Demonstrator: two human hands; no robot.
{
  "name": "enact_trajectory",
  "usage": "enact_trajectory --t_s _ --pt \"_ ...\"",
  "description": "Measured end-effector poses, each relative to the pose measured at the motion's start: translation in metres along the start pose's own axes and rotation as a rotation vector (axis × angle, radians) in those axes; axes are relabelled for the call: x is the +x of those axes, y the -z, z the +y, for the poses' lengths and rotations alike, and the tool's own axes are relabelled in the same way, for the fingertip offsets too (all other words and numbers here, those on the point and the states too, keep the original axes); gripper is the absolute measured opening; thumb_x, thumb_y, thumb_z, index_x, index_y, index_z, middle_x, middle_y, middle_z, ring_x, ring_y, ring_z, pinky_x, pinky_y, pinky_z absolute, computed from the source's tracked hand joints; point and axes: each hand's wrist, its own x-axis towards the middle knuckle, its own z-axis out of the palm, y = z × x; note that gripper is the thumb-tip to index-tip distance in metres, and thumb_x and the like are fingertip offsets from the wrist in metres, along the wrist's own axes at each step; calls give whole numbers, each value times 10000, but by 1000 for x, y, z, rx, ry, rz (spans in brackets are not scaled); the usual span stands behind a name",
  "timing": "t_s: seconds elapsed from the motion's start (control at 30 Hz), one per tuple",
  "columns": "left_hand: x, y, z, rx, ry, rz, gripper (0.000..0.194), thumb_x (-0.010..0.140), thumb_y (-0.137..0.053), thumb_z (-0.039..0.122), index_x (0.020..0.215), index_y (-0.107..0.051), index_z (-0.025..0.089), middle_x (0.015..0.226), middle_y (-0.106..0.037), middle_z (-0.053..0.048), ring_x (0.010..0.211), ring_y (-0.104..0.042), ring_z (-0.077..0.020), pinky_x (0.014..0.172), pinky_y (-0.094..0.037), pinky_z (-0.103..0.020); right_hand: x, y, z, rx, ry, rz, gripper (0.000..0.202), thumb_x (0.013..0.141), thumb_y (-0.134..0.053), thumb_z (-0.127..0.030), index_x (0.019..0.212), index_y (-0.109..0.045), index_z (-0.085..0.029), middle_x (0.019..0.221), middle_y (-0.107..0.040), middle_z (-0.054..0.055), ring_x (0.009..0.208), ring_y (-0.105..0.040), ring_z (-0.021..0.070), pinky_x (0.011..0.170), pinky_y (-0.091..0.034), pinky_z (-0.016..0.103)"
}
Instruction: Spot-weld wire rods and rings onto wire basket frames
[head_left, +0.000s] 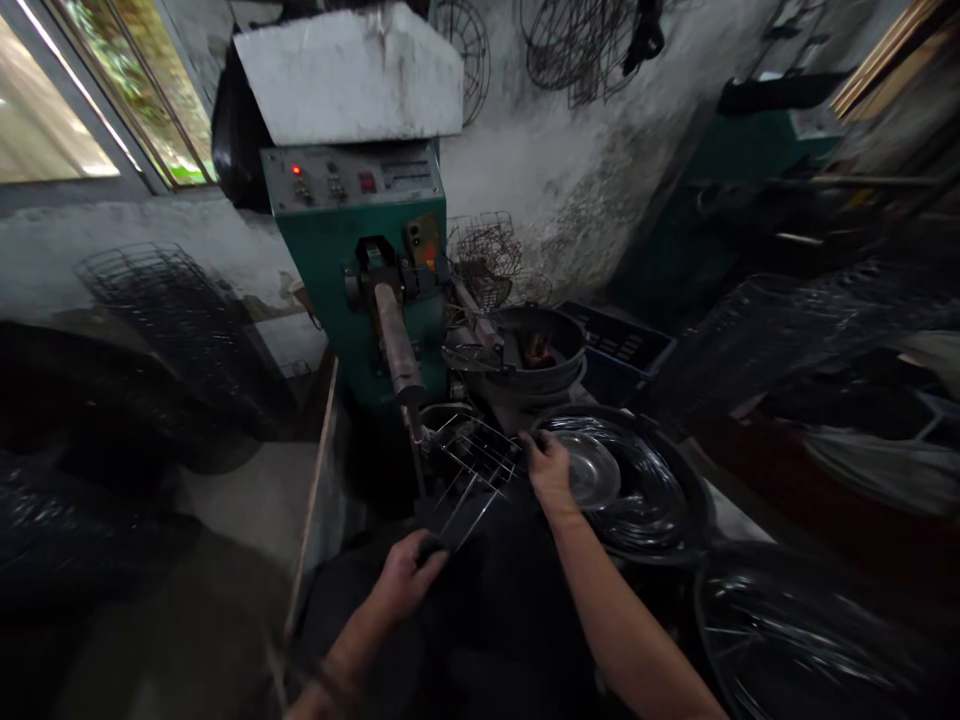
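A thin wire frame [480, 460] with a crossed grid and a long narrow end is between my hands in the head view. My left hand [411, 572] is closed around its lower end, low in the middle of the view. At the frame's upper right corner, my right hand [547, 468] pinches the wire. Just beyond the frame, the copper-coloured arm [397, 345] of a green machine [319, 240] points down towards it; whether wire and arm touch is unclear. Beside my right hand lies a round metal dish [589, 472] on shiny wire pieces.
A large tub [694, 500] of wire pieces stands right of my right hand, with another tub [810, 630] nearer me. Behind them is a round pan [559, 365] holding copper-coloured bits. Stacks of wire mesh [180, 330] stand left. A board edge [311, 490] runs along my left.
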Motion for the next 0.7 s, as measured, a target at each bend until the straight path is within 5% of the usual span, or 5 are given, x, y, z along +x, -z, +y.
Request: enact_trajectory --t_s 0.13,0.27,0.43,0.57,0.7 --pt "-9 -22 7 -186 108 60 299 810 -598 421 900 -657 142 846 -683 -58 796 -617 -186 757 -501 -273 -5 7 -12 57 23 62 365 713 -625 -528 690 -607 -165 611 -572 -9 608 -492 148 588 -394 266" --pt "-7 -20 18 -230 101 87 323 829 -571 443 864 -669 137 828 -686 -59 794 -620 -188 748 -505 -279 -35 41 -22 -24 24 186 337 698 -664 -483 793 -678 -160 761 -680 50 754 -598 209 742 -465 339" --pt "12 -14 32 -210 68 204 321 855 -534 394 990 -684 144 956 -717 -84 912 -649 -214 843 -511 -318 -97 82 -7 -251 -29 -282 279 746 -620 -470 783 -707 -207 791 -711 62 763 -644 238 738 -507 369" --pt "32 -8 41 -159 57 252 325 812 -585 362 1022 -690 136 956 -728 -92 911 -667 -234 858 -520 -352 -116 95 0 -437 100 -363 277 831 -518 -438 829 -692 -223 859 -705 82 840 -639 241 795 -489 374" --pt "46 1 54 -155 66 294 287 822 -572 333 1008 -695 151 946 -731 -82 901 -672 -222 834 -527 -336 -103 99 -6 -586 98 -462 227 809 -502 -384 766 -652 -218 813 -696 88 793 -634 248 746 -476 373"
